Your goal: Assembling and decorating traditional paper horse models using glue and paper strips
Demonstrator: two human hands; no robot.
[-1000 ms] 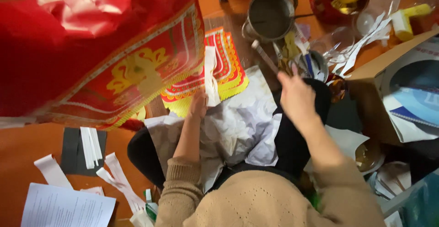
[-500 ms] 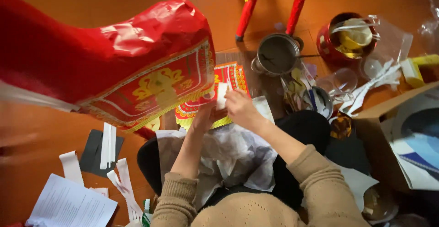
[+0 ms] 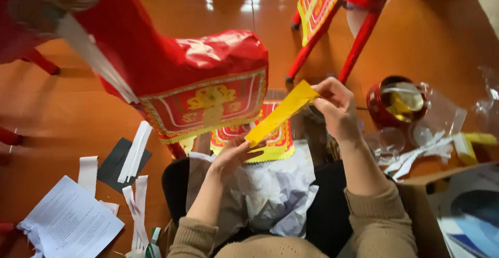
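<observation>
Your right hand (image 3: 338,107) pinches the upper end of a long yellow paper strip (image 3: 280,113), and your left hand (image 3: 231,156) grips its lower end, so the strip slants between them above your lap. Behind it stands the big red paper figure with a gold-patterned panel (image 3: 200,89), on the orange wooden floor (image 3: 67,112). Crumpled white paper (image 3: 275,195) lies across your lap, with a red-and-yellow scalloped paper sheet (image 3: 275,143) just past it under the strip. A red pot with a clear lid (image 3: 395,102) sits to your right, and white paper strips (image 3: 135,146) lie on a black card to your left.
</observation>
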